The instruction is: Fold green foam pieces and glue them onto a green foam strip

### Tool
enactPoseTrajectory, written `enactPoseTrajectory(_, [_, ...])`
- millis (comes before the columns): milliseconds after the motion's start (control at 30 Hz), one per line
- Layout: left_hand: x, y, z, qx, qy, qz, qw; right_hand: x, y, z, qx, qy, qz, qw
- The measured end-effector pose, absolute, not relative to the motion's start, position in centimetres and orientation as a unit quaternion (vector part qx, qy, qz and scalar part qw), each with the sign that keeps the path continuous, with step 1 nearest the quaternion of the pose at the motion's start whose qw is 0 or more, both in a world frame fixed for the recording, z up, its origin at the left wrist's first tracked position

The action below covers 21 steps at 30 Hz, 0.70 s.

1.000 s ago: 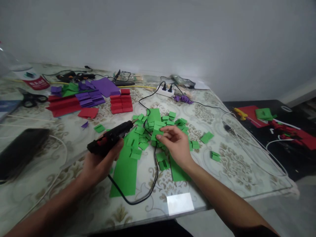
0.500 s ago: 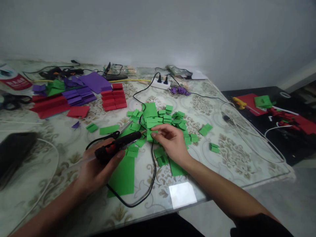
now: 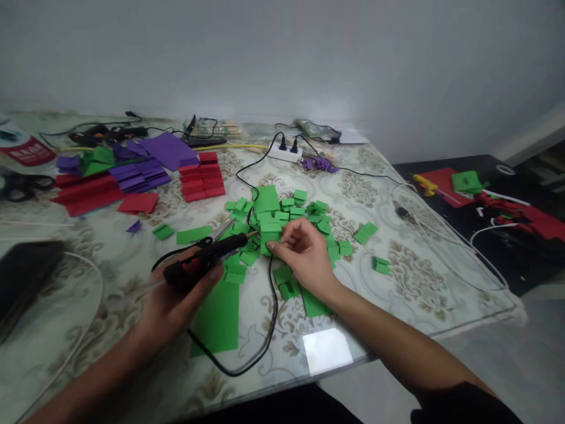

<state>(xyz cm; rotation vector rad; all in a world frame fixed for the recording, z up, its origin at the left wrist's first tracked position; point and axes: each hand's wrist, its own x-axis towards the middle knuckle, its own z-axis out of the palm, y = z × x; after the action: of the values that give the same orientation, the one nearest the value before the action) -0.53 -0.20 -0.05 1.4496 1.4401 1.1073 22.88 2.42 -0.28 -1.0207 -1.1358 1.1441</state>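
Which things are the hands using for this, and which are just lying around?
In use:
- black glue gun, in the left hand
- green folded paper, pinched by the right hand
- probably the black cord and white power strip

Seemingly just lying around:
- phone
- red folded papers
- purple sheet
- yellow tool

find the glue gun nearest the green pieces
In the head view, the glue gun is left of centre, in the left hand, nozzle close to the green piece at the right hand's fingertips.
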Motion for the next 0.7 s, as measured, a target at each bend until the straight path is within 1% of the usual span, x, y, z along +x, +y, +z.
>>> enactPoseTrajectory(100, [0.1,0.3,0.8,0.56,0.574,0.42,0.426,22.6,2.3,-0.2,-0.42,-0.443,0.528,0.59])
enactPoseTrajectory(200, [0.8,0.7,0.9,0.522,0.565,0.422,0.48,22.3,1.8,-0.3,-0.415,-0.42,0.587,0.553])
enactPoseTrajectory(300, [1.3,0.6,0.1,0.495,0.545,0.423,0.529,21.9,1.2,-0.4,-0.402,-0.406,0.647,0.505])
enactPoseTrajectory(367, [1.7,0.4,-0.5,0.491,0.528,0.427,0.546,21.6,0.9,-0.4,-0.394,-0.397,0.669,0.49])
enactPoseTrajectory(533, [2.4,0.1,-0.4,0.483,0.518,0.446,0.547,21.3,0.4,-0.8,-0.418,-0.445,0.622,0.49])
enactPoseTrajectory(700, [2.4,0.0,0.2,0.5,0.545,0.422,0.523,20.9,0.2,-1.4,-0.435,-0.466,0.605,0.478])
